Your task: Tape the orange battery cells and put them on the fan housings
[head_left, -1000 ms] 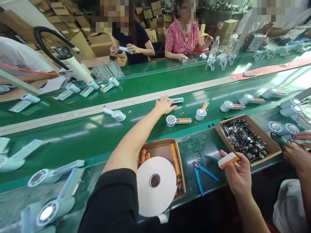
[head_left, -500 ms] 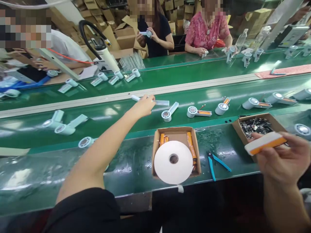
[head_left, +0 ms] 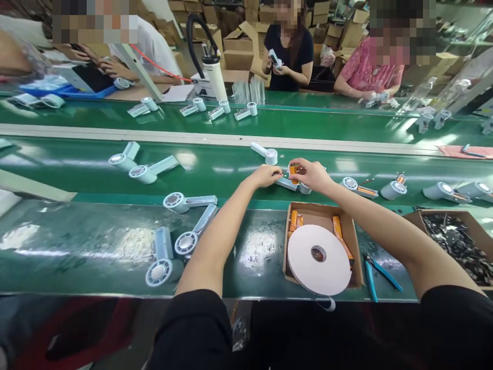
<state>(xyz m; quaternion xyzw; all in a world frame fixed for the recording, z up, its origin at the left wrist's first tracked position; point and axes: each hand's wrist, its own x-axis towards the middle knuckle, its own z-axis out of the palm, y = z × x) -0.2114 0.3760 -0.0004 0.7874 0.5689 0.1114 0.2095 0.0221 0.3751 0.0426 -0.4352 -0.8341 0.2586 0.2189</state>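
My right grip [head_left: 314, 175] pinches a battery [head_left: 293, 170] mid-frame; how closed my left grip [head_left: 265, 176] is, or on what, I can't tell.

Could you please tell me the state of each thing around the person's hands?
Orange pack: held in the right hand
Left hand: fingers bunched, hold unclear
Fan casing: on the belt, partly hidden
Carton: open, more packs inside
Tape roll: over the carton, end loose
Cutters: on the worktop, handles spread
Parts box: open, filled
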